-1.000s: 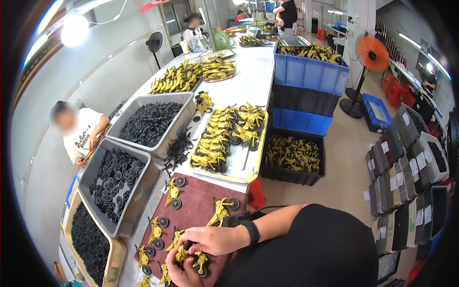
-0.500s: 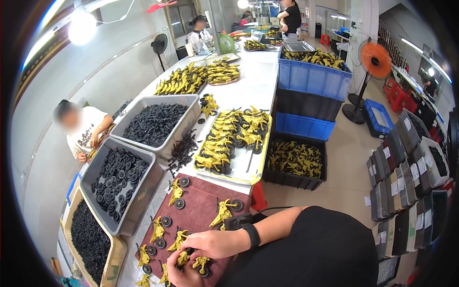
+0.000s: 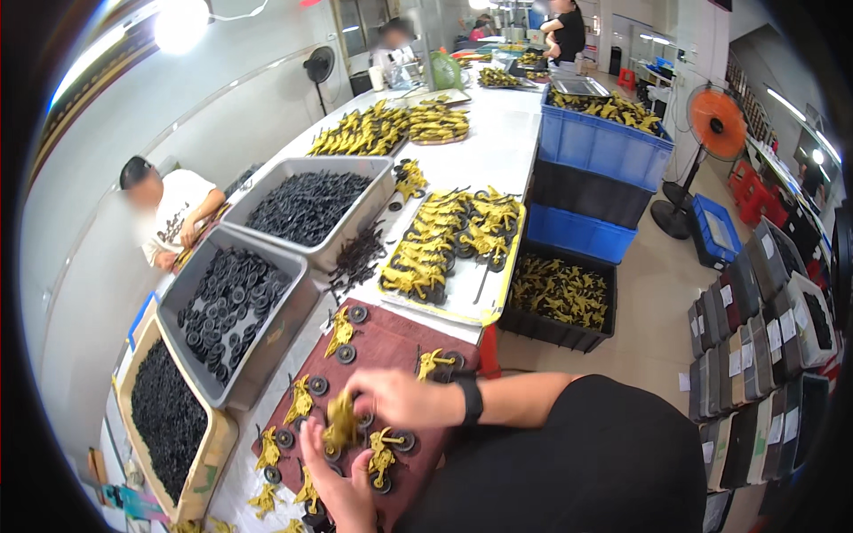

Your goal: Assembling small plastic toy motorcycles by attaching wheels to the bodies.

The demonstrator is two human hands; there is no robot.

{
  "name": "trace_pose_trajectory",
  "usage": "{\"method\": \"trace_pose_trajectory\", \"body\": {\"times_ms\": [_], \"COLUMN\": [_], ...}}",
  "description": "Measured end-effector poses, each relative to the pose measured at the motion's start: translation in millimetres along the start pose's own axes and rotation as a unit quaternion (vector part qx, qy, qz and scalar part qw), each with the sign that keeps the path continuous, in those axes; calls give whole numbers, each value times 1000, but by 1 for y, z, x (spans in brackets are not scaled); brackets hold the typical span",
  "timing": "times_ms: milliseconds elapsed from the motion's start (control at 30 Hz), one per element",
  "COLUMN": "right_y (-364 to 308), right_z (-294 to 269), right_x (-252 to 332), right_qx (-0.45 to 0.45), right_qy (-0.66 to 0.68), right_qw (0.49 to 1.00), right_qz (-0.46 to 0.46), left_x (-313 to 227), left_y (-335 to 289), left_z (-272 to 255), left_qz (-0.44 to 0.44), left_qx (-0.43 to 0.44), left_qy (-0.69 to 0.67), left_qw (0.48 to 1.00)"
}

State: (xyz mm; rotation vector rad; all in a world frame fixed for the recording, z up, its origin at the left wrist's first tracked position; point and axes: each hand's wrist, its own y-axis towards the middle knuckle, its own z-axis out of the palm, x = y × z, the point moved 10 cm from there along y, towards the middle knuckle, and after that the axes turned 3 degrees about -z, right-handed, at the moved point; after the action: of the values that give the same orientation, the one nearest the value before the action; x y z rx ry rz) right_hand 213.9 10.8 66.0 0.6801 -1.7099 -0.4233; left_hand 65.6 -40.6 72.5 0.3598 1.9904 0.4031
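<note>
1. Hands sit close but unjoined: the right hand appears to pinch a blurred yellow plastic motorcycle-shaped piece above a maroon cloth mat; the left hand waits just below, fingers spread, and whether they touch it I cannot tell.
2. Long white table carries the whole spread.
3. Open grey plastic bin on it has plenty of round black wheels unused.
4. White yellow-rimmed tray beyond the mat holds rows of wheeled yellow pieces; to my eye, that share looks done.
5. Mat-top yellow pieces with black wheels lie scattered, seemingly well along, though not yet in the tray.
6. Small yellow bodies near the lower edge show no wheels, so they look barely begun.
</note>
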Motion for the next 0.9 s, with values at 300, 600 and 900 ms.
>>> {"method": "trace_pose_trajectory", "body": {"times_ms": [300, 600, 900], "right_y": [27, 16, 19], "right_z": [-81, -45, -73], "right_x": [-98, -125, -88], "right_qx": [-22, 203, 13], "right_qy": [-72, -377, -463], "right_qw": [948, 875, 884], "right_qz": [309, 227, 63], "left_x": [30, 64, 125], "left_y": [-21, -55, -57], "left_z": [-109, -174, -222], "left_qz": [-48, -100, -183], "left_qx": [-145, -182, -42], "left_qy": [81, 81, 282], "left_qw": [985, 975, 941]}}
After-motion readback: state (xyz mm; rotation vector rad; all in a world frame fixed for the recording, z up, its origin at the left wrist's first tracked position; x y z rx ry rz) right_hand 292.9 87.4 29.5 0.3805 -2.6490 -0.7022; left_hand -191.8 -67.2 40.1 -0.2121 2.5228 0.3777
